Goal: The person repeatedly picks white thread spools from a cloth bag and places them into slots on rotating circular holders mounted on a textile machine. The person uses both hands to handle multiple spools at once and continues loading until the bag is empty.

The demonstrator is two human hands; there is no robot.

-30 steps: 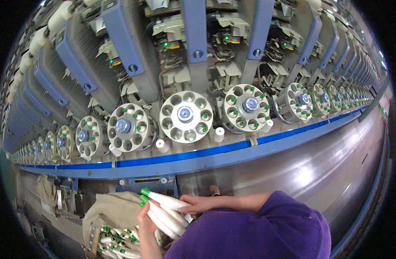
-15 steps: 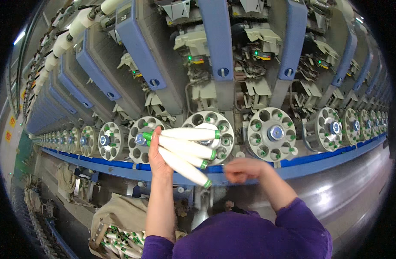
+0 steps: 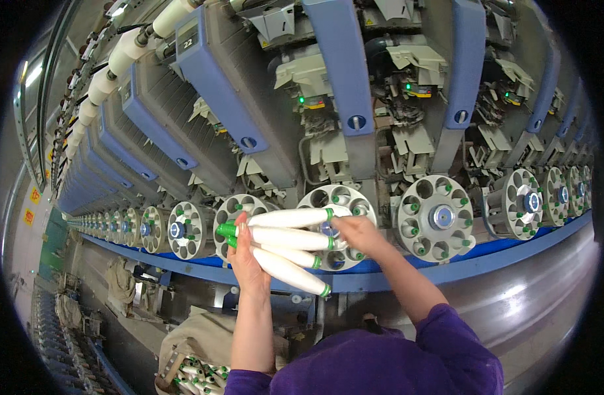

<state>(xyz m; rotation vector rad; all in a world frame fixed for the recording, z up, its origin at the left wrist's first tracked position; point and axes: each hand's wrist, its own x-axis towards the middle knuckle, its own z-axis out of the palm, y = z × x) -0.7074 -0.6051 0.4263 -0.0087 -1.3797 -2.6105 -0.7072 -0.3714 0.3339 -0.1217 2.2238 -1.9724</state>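
Right hand [image 3: 356, 236] is now at the fan of white bobbins [image 3: 285, 237] instead of apart from it, half-curled by the top one's green tip [image 3: 329, 214], though I cannot tell whether it grips. Closed round the bobbins' other ends, the left hand [image 3: 251, 266] holds four before a round magazine [image 3: 329, 197]; a slack squeeze there could let neighbours slide out and fall if one is pulled.
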